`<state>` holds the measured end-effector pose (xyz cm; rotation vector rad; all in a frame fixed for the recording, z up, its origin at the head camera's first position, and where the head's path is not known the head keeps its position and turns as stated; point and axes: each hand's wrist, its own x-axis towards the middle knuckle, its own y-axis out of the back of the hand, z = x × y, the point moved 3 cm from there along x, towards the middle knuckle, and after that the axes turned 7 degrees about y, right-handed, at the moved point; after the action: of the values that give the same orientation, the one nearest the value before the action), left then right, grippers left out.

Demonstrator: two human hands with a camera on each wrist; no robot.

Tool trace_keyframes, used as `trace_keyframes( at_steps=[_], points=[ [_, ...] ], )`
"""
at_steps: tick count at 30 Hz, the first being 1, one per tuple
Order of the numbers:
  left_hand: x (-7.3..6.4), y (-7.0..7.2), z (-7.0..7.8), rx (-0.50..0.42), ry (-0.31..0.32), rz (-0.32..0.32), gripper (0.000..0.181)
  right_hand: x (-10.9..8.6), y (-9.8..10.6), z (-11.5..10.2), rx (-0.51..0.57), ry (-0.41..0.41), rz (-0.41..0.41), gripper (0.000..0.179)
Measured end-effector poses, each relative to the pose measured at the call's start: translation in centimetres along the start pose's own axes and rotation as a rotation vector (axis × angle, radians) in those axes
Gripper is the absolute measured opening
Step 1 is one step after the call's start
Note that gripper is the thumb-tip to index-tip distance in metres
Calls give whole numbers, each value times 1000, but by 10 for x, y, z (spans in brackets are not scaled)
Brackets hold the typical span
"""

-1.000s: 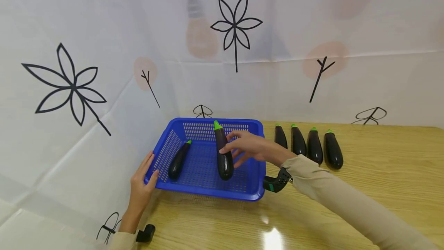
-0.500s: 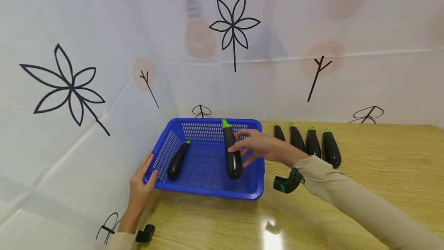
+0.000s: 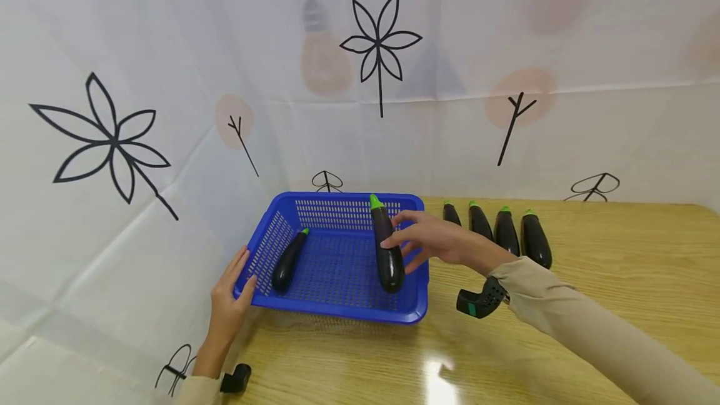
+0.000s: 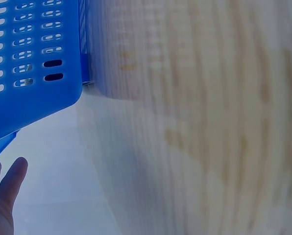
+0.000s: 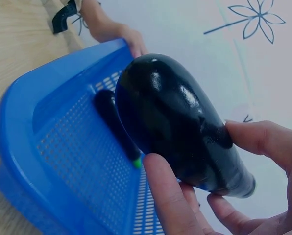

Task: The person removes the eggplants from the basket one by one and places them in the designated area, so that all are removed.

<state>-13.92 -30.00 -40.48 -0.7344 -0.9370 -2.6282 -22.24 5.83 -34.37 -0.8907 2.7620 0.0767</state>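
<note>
My right hand (image 3: 430, 239) holds a dark glossy eggplant (image 3: 388, 252) with a green stem end above the right half of the blue plastic basket (image 3: 337, 312). In the right wrist view, thumb and fingers grip the eggplant (image 5: 170, 117) along its sides. A second eggplant (image 3: 289, 262) lies in the basket's left part, its green tip pointing away. My left hand (image 3: 227, 302) rests against the basket's left front corner, fingers straight along the rim. The left wrist view shows the basket's slotted side (image 4: 33, 98) and part of the left hand (image 4: 9, 191).
Several more eggplants (image 3: 535, 239) lie in a row on the wooden table (image 3: 619, 267), right of the basket. White cloth (image 3: 450, 142) with printed flowers stands behind and to the left. Black wrist cameras (image 3: 480, 299) are strapped to both arms.
The right hand has shifted a little to the right above the basket, carrying the eggplant in its grip. The left hand and the basket stay about where they were.
</note>
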Motion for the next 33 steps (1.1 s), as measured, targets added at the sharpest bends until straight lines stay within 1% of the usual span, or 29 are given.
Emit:
trace_keyframes(
  at_steps=[7, 12, 22, 26, 33],
  points=[
    [0, 0, 1, 0, -16, -1, 49, -8, 8, 2, -13, -12, 16, 72],
    [0, 0, 2, 3, -12, 0, 49, -14, 15, 3, -11, -7, 23, 73],
    [0, -1, 4, -5, -9, -4, 49, -26, 31, 3, -21, -10, 62, 75],
    [0, -1, 4, 5, -10, 1, 49, -30, 36, 3, -16, -9, 55, 77],
    [1, -1, 3, 6, -17, 4, 48, -34, 41, 2, 7, 14, 29, 76]
  ],
)
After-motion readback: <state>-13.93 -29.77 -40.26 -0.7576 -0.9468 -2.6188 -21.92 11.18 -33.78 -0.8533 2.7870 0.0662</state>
